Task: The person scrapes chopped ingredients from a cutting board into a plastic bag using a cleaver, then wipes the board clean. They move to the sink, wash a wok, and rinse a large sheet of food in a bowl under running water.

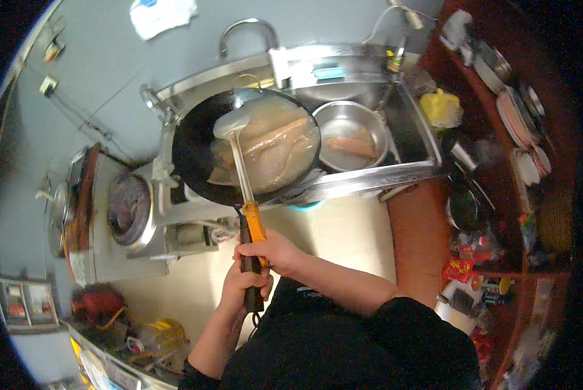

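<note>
My left hand (245,285) grips the black handle of a wok (191,151), which is held over a stainless-steel sink (359,180). Just above it, my right hand (277,251) is closed around the orange handle of a metal spatula (242,170), its fingers reaching the wok handle too. The spatula's head rests inside the wok, against cloudy liquid and a long pale-brown piece of food (279,134), perhaps meat or fish. Right of the wok, a round metal basin (342,114) in the sink holds a similar brown piece (355,144).
A curved faucet (247,22) rises behind the sink. To the left, a round pan (130,209) sits on a counter (111,258). Shelving along the right carries dishes (511,117) and packets (457,269). A yellow bag (440,108) lies beside the sink's right end.
</note>
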`<action>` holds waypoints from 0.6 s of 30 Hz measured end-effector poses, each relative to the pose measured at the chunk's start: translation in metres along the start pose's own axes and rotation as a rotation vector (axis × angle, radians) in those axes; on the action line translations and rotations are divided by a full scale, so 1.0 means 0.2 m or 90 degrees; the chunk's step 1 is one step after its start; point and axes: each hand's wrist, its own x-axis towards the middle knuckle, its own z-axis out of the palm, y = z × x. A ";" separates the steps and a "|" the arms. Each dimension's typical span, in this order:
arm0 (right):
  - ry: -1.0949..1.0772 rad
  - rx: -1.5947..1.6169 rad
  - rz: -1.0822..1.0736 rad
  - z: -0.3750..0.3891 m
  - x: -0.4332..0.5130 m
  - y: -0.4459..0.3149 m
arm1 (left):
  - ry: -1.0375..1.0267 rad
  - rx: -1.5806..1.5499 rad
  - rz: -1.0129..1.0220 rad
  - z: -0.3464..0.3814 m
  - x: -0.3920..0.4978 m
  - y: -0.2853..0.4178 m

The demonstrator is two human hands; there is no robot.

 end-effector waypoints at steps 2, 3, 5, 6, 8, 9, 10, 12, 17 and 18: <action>0.070 0.034 -0.049 -0.07 -0.04 -0.06 | -0.064 -0.009 -0.014 0.09 0.10 0.02; 0.107 0.054 -0.071 -0.12 -0.05 -0.08 | -0.095 -0.015 -0.026 0.14 0.15 0.02; 0.111 0.023 -0.084 -0.24 -0.07 -0.15 | -0.116 -0.013 -0.040 0.21 0.24 0.00; 0.131 0.031 -0.088 -0.27 -0.08 -0.19 | -0.152 -0.012 -0.065 0.19 0.32 -0.01; 0.153 0.041 -0.088 -0.36 -0.07 -0.25 | -0.198 -0.033 -0.080 0.22 0.45 -0.01; 0.160 0.058 -0.100 -0.40 -0.06 -0.26 | -0.185 -0.003 -0.114 0.24 0.48 0.01; 0.165 0.074 -0.111 -0.42 -0.05 -0.28 | -0.191 0.026 -0.121 0.25 0.53 0.02; 0.182 0.104 -0.128 -0.48 -0.03 -0.32 | -0.185 0.070 -0.125 0.30 0.60 0.03; 0.118 0.197 -0.140 -0.56 -0.01 -0.51 | -0.055 0.134 -0.053 0.53 0.65 0.13; 0.092 0.200 -0.140 -0.60 -0.01 -0.52 | -0.037 0.145 -0.059 0.58 0.66 0.14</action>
